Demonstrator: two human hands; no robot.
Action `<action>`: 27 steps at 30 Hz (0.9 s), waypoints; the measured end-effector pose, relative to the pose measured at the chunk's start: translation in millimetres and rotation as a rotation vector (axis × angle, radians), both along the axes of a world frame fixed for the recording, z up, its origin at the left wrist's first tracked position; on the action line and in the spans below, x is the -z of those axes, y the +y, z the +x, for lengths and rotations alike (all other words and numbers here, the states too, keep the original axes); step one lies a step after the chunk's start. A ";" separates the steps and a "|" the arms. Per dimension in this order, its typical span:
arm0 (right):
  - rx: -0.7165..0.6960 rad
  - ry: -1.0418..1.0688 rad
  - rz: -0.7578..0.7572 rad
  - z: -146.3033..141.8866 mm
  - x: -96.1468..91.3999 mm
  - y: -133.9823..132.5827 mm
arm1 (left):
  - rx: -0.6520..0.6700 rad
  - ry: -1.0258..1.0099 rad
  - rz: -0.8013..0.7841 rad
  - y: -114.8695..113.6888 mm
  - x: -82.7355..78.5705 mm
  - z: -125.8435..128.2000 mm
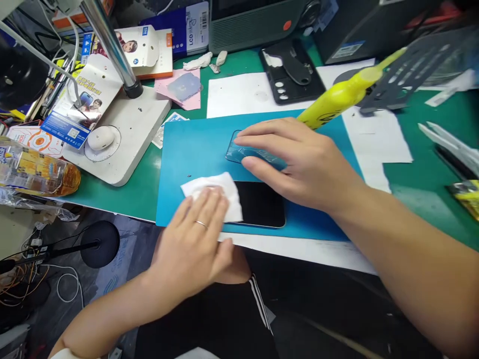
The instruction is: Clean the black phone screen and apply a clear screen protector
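Note:
My left hand (198,229) lies flat with its fingers together, pressing a white wipe (232,199) onto the left part of a phone (264,203). The phone's black screen faces up, and its left end is hidden by the wipe and hand. My right hand (295,157) has thumb and fingers apart over a clear screen protector with a dark border (232,149). Much of that protector is behind the fingers; whether they touch it I cannot tell. Both items are on a blue mat (198,132).
A yellow bottle (333,102) stands beyond my right hand. Near the back are a black phone case (279,82) and a pink pad (160,89). A white stand base (129,144) and a drink bottle (37,167) are at left, tweezers (445,139) at right.

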State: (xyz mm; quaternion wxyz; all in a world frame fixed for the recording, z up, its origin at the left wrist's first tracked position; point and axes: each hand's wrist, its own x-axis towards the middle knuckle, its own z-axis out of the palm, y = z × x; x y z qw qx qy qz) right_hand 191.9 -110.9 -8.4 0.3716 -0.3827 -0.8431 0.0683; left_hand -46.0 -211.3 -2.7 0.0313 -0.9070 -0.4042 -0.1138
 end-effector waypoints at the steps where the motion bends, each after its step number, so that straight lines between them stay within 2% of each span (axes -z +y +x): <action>1: -0.022 -0.021 -0.023 1.9 -2.7 -2.5 | -0.010 0.018 -0.001 2.0 -1.5 -7.1; 5: -0.166 -0.207 -0.164 19.6 -14.5 -23.7 | -0.011 0.066 -0.017 3.4 -5.7 -23.6; 9: -0.191 -0.365 -0.205 40.7 -14.0 -46.3 | 0.028 0.085 -0.022 0.0 -8.7 -32.2; 14: -0.205 -0.274 -0.200 44.7 -1.6 -47.5 | 0.065 0.069 -0.046 9.4 -11.3 -36.7; 17: -0.225 -0.220 -0.163 38.7 3.0 -41.9 | 0.017 0.073 -0.051 16.7 -11.6 -33.7; 22: -0.185 -0.105 -0.067 30.6 12.5 -40.4 | -0.029 0.042 -0.034 17.7 -9.3 -7.4; 27: -0.162 -0.019 -0.107 29.1 18.5 -44.2 | 0.094 -0.042 -0.056 12.3 -4.0 42.7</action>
